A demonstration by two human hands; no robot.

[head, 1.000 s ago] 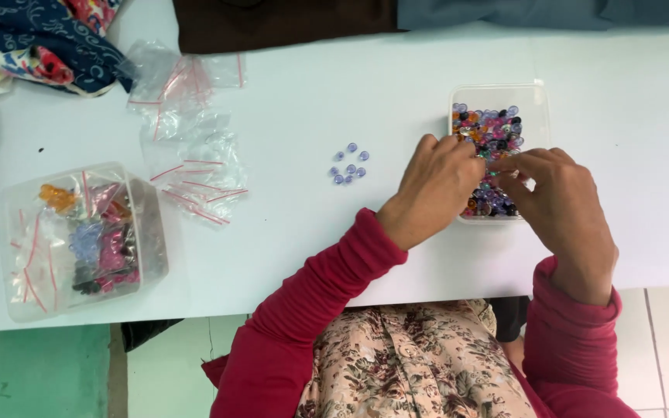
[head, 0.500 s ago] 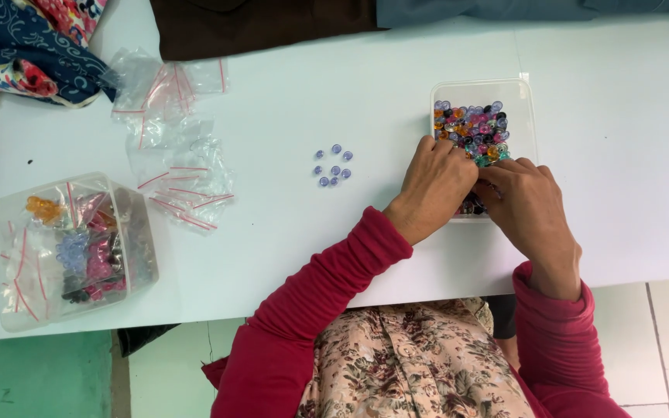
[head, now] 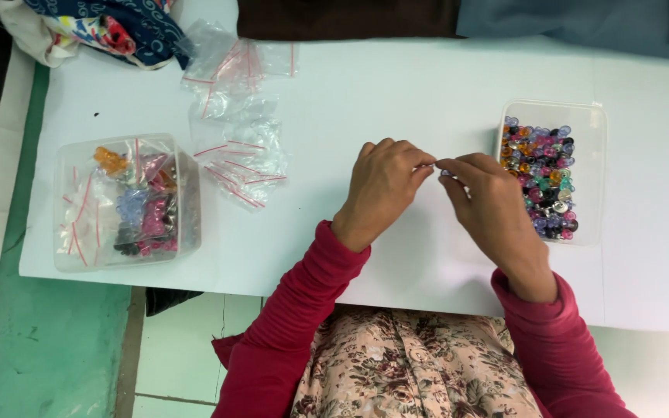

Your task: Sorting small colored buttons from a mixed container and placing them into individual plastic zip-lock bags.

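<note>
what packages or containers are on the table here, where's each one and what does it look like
Clear tub: right side, rectangular, holding mixed coloured beads.
Clear box: left side, squarish, stuffed with small bags of orange, blue, pink and dark pieces.
Loose zip bags: upper middle-left, a pile of small clear bags with red strips, seemingly empty.
No labels, signs or screens show.
The left hand and right hand meet fingertip to fingertip beside the tub.
</note>
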